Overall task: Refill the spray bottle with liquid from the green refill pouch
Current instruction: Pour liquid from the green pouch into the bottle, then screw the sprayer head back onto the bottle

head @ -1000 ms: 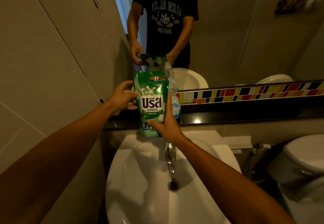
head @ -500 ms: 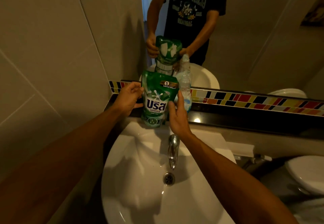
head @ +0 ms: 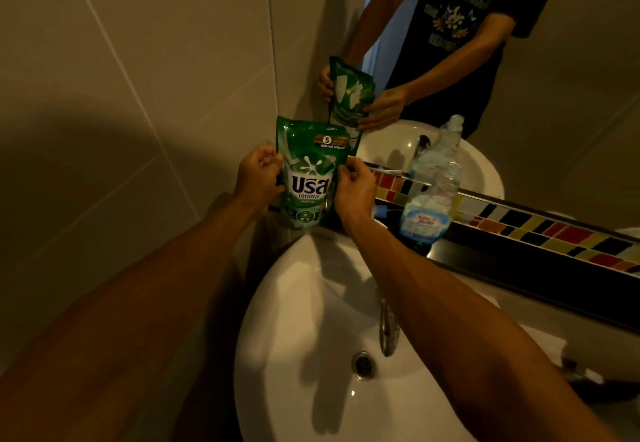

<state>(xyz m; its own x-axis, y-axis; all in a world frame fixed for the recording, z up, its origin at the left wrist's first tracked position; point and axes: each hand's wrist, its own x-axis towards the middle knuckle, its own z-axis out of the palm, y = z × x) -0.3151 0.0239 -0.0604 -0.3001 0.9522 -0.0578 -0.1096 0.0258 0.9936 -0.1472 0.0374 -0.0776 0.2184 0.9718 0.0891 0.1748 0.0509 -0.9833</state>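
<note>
The green refill pouch (head: pixel 309 171) stands upright on the dark ledge (head: pixel 519 268) behind the sink, in the wall corner. My left hand (head: pixel 258 178) grips its left edge and my right hand (head: pixel 353 187) grips its right edge. The clear spray bottle (head: pixel 433 185) stands on the same ledge to the right of the pouch, apart from both hands, without a spray head on its neck. A small blue part (head: pixel 380 213) lies on the ledge between my right hand and the bottle.
A white round sink (head: pixel 311 355) with a chrome tap (head: pixel 388 330) and drain (head: pixel 363 363) lies below my arms. The mirror (head: pixel 554 112) above the coloured tile strip (head: pixel 554 230) reflects a person holding the pouch. A tiled wall (head: pixel 138 95) closes the left side.
The view has shifted left and closer. My right hand moved from the pouch's lower front to its right edge. The spray bottle now stands clear to the right of the pouch.
</note>
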